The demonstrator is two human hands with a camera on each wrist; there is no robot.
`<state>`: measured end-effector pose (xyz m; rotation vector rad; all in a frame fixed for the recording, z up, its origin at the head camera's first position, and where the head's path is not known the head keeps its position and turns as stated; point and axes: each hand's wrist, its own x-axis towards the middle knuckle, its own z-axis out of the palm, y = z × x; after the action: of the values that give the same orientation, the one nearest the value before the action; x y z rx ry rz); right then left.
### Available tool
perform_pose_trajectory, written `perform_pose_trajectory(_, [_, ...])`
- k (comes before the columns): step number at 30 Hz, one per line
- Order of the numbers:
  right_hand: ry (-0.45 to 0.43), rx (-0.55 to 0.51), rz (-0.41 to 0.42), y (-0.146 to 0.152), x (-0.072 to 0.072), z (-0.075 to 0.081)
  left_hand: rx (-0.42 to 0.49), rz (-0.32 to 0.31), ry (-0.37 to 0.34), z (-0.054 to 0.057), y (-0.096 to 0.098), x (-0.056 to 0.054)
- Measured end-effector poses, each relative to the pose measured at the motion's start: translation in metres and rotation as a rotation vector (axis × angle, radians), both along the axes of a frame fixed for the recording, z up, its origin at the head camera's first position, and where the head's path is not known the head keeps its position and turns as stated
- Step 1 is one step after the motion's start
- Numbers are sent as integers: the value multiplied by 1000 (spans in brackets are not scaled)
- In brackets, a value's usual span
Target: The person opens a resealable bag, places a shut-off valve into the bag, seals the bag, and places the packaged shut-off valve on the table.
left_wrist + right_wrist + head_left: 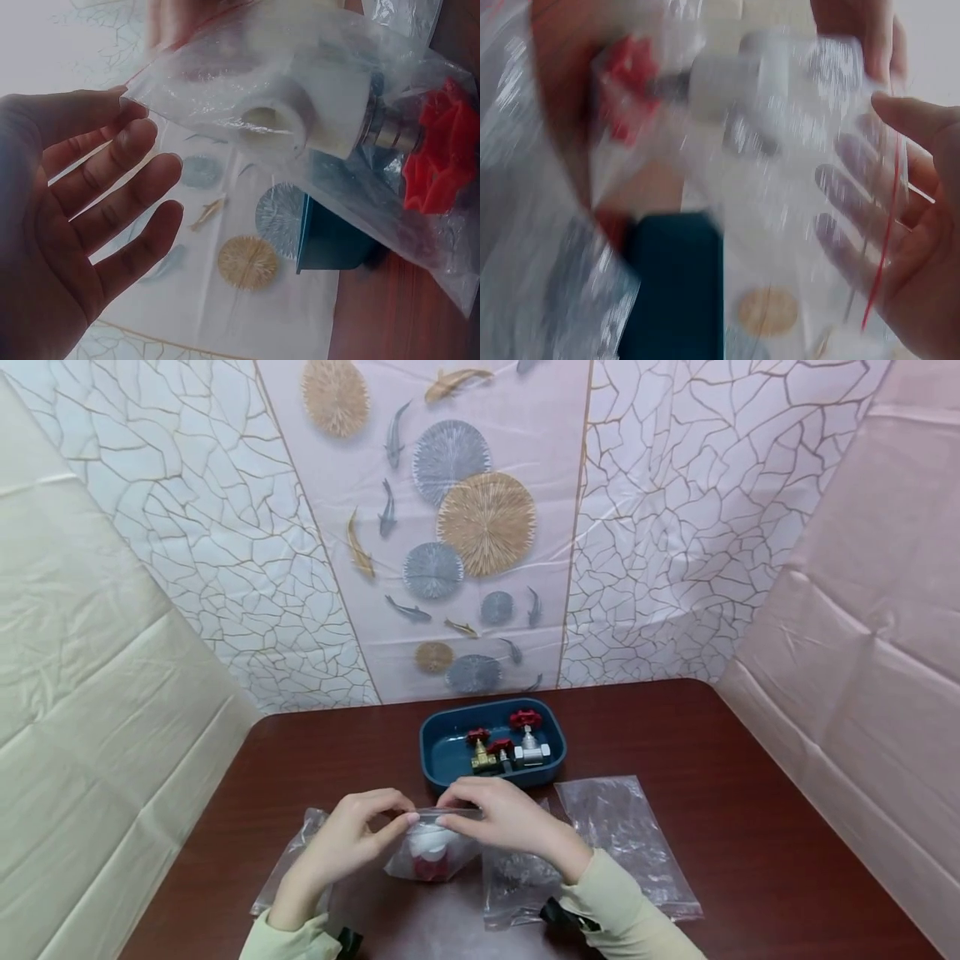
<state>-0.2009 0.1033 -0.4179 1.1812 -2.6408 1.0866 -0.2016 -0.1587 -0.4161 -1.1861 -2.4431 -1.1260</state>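
Note:
A clear zip bag hangs between both hands over the near part of the table. Inside it is a white plastic valve with a red handwheel, its wheel pointing down. My left hand pinches one top corner of the bag between thumb and forefinger; the other fingers are spread apart. At the opposite end of the top edge, my right hand grips the bag with the thumb on one face and fingers behind it. A red zip line runs along the bag's mouth beside the right fingers.
Beyond the hands stands a blue tray holding several valves with red handwheels. Flat clear bags lie on the dark table: one to the right, another under the right forearm, and one by the left forearm.

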Motion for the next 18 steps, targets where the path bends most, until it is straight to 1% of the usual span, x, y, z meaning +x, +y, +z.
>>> perform_pose_trajectory(3, [25, 2, 23, -13, 2, 4, 12, -11, 4, -1, 2, 1])
perform_pose_trajectory(7, [66, -5, 24, -19, 2, 4, 28, -17, 43, -1, 2, 2])
perform_pose_trajectory(12, [96, -29, -25, -10, 1, 1, 25, -16, 80, 0, 0, 1])
perform_pose_trajectory(18, [82, -3, -70, 7, 1, -5, -12, -17, 77, -1, -1, 1])
